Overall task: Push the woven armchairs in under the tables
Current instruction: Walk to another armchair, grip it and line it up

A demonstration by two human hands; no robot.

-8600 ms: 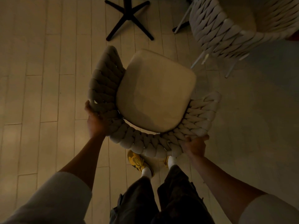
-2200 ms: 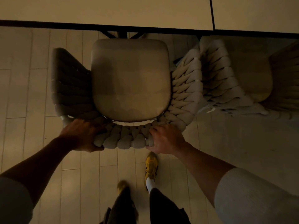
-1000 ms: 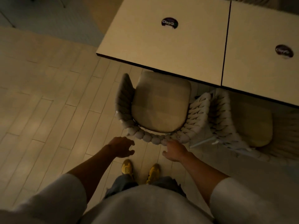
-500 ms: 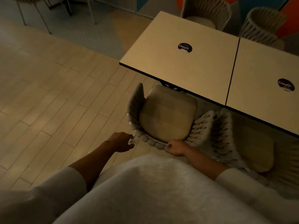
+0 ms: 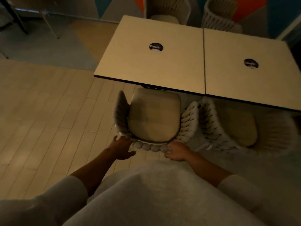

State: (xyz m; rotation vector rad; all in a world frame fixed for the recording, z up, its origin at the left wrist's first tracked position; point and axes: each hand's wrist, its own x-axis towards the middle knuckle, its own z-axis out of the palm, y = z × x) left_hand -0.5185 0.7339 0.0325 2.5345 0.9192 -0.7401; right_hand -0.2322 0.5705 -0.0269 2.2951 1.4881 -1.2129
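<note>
A woven armchair (image 5: 189, 123) with a beige seat cushion stands in front of me, its front edge just under the near edge of the left table (image 5: 156, 66). My left hand (image 5: 121, 146) is spread, fingers straight, its fingertips at the left end of the chair's rope back. My right hand (image 5: 176, 151) curls over the back's right part and grips it. A second woven armchair (image 5: 210, 124) sits to the right, partly under the right table (image 5: 254, 79).
The two square tables stand pushed together, each with a round dark sticker. Two more woven chairs (image 5: 167, 8) stand at their far side by a coloured wall. Pale plank floor spreads to the left; dark furniture legs (image 5: 17, 22) stand far left.
Both hands gripped the chair back while it went in toward the table. My left hand has let go and spread. My head has risen, and the tabletops have come into sight.
</note>
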